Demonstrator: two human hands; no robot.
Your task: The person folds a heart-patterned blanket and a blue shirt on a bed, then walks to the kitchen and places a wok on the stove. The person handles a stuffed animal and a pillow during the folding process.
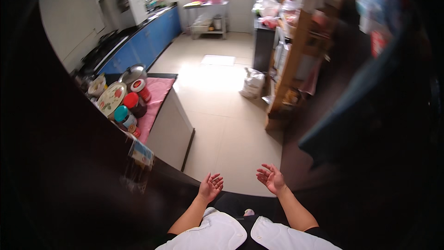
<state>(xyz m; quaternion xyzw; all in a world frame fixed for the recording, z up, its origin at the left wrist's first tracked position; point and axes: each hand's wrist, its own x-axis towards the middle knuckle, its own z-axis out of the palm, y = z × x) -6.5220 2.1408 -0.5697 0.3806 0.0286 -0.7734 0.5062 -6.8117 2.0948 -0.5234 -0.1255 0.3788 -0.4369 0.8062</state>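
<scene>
My left hand (211, 186) is held in front of my body, palm turned inward, with nothing in it. Its fingers are slightly curled and apart. Level with it, my right hand (272, 179) is also bare, fingers loosely spread. Neither hand touches anything. Beyond them stretches a light tiled floor (222, 128). Left of my left hand stands a counter end with a pink cloth (158, 92). On it are a red-lidded jar (135, 104), a teal-lidded jar (125, 116), a red canister with a white lid (141, 89) and a floral plate or lid (112, 99).
Dark doorway sides flank me, with a blue-grey cloth (333, 121) hanging at right. A wooden shelf (289, 66) and a white sack (252, 83) line the right side. Blue cabinets (149, 38) with a stove run along the left. A metal table (208, 5) stands at the back.
</scene>
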